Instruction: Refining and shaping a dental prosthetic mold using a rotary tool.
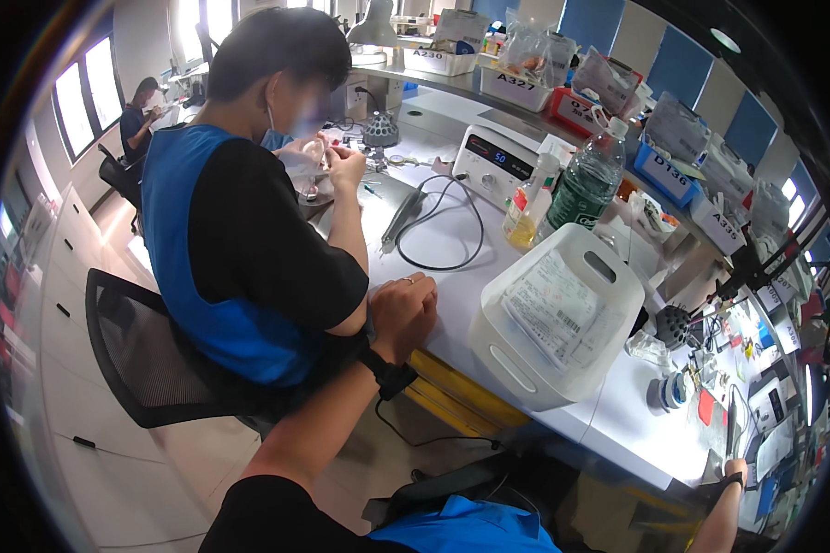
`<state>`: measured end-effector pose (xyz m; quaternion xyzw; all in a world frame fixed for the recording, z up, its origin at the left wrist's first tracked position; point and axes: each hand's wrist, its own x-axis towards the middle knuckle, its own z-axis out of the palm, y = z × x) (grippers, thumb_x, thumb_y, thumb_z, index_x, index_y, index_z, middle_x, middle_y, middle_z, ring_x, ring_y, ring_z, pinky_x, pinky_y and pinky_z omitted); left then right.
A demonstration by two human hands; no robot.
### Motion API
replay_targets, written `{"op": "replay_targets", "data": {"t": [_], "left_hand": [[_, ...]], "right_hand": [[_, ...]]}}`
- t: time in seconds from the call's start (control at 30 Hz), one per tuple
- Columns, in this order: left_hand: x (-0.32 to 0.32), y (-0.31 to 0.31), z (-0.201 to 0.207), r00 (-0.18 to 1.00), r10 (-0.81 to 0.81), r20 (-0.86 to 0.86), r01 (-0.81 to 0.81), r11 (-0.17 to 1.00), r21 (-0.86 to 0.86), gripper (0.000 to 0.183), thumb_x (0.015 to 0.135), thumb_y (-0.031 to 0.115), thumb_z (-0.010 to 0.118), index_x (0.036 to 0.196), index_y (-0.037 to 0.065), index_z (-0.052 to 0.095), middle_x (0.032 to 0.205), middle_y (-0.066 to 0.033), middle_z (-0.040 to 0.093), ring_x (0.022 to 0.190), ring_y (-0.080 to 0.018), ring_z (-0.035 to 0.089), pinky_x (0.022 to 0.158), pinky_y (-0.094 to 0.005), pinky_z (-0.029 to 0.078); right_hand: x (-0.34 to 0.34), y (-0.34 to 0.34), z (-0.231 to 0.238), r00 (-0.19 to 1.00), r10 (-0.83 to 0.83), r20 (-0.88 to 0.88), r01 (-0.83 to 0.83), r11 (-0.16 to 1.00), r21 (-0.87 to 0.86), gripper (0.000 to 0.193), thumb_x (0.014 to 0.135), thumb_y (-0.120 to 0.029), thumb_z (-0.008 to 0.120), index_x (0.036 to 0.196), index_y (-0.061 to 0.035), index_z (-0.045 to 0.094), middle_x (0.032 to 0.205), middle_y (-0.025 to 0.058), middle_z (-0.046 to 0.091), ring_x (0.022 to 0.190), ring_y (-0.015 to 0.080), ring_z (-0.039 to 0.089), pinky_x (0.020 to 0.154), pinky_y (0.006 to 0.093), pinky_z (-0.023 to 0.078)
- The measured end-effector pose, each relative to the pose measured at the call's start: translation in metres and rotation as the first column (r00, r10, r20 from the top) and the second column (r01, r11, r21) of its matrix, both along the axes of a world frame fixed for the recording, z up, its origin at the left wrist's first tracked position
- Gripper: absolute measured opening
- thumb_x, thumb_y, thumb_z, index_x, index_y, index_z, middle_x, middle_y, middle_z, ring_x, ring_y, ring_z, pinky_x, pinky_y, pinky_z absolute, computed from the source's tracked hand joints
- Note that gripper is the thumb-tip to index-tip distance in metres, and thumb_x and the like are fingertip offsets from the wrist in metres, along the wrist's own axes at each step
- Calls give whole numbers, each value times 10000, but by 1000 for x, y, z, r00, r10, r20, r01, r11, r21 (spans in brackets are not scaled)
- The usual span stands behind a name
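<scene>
My left hand (404, 315) rests on the white table's near edge, fingers curled into a loose fist, with a ring on one finger and a black band at the wrist. Nothing shows in it. To its right stands a translucent white plastic bin (526, 369) holding a printed paper slip (555, 309). Far off at the right, my right hand (736, 470) is at the table edge, small in the picture, its fingers not clear. A grey handpiece (734, 429) lies just beyond it. Several small jars (675, 391) and a red flat piece (705, 406) are nearby.
Close on my left sits a co-worker (249, 221) in a blue vest, both hands (332, 161) raised around a small object. Beyond my left hand lie a corded handpiece (402, 217), a control box (498, 166) and two bottles (586, 180). Labelled bins (669, 175) line the shelf.
</scene>
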<state>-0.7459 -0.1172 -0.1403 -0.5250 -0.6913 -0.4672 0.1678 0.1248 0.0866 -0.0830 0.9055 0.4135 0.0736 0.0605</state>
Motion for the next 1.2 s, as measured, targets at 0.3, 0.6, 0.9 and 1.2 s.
{"op": "replay_targets", "data": {"t": [0.3,0.6,0.9,1.2], "left_hand": [[1,0,0,1000,2,10,-2,999,43,262,854,158,443,634,85,564,659,-85,596,610,-325,602,607,-440,454],[1,-2,0,1000,0,19,-1,998,63,273,867,161,461,624,89,562,636,-84,584,602,-316,598,584,-425,445],[1,-3,0,1000,-8,14,7,997,77,269,867,152,457,635,84,574,637,-83,580,605,-306,606,588,-413,455],[3,-4,3,1000,-3,31,0,997,81,273,868,163,450,638,83,572,656,-86,594,616,-312,612,605,-415,464]], "right_hand": [[21,-5,-4,1000,-9,15,9,1000,-24,393,934,-171,519,1273,-55,683,1334,206,663,1249,391,636,1003,483,525],[26,-1,-9,997,2,77,2,999,-46,309,911,-92,612,1193,-42,729,1271,204,696,1180,388,675,971,485,554],[-8,-11,8,997,-72,33,75,993,-92,366,1002,-128,506,1321,-79,679,1403,156,637,1280,332,631,1037,465,528],[5,-6,-2,1000,9,15,-8,1000,-25,337,968,-134,538,1245,-45,707,1302,186,689,1196,371,673,979,457,555]]}}
